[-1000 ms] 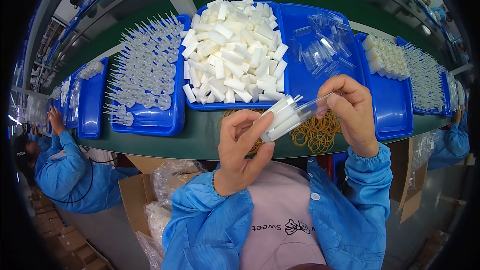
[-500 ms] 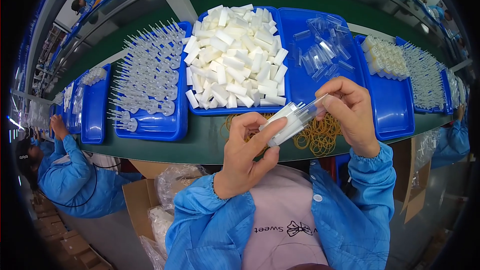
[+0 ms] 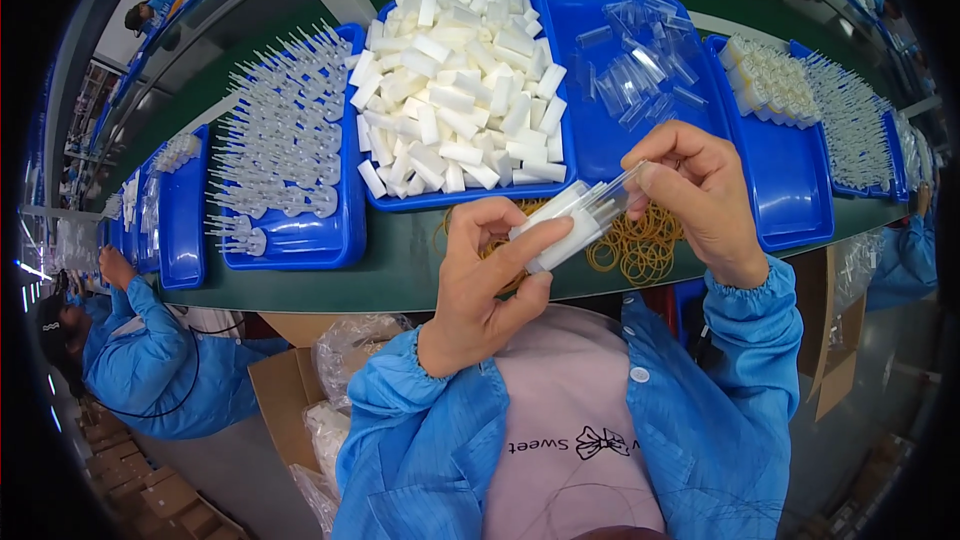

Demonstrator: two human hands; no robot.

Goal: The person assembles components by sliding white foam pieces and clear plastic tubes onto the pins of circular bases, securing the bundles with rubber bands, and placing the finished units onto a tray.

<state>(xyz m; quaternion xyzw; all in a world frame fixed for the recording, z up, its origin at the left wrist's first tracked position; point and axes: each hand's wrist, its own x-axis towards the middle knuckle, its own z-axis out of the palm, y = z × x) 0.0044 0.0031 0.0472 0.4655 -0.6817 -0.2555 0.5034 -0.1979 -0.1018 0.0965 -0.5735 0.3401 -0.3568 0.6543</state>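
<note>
My left hand (image 3: 480, 290) is closed around a small bundle of white block-like pieces (image 3: 553, 238), with pale thin stems sticking out at its upper right end. Thumb and fingers of my right hand (image 3: 705, 195) pinch a clear plastic tube (image 3: 630, 180) at that stem end. How far the tube sits over a stem cannot be made out. Below both hands, a heap of tan rubber bands (image 3: 640, 250) lies on the green table (image 3: 400, 265). Just beyond is a blue tray (image 3: 590, 165) with loose clear tubes (image 3: 640, 70).
A blue tray (image 3: 415, 202) heaped with white blocks (image 3: 460, 90) stands ahead. Left of it, another tray (image 3: 300, 252) holds rows of translucent stemmed parts (image 3: 285, 130). At right, a tray (image 3: 790, 210) carries bundled white pieces (image 3: 770, 85). A co-worker (image 3: 170, 360) sits at left, near a cardboard box (image 3: 280, 405).
The trays sit slightly higher in the picture as the view shifts. Both hands keep nearly the same grip, with the bundle and tube held close together.
</note>
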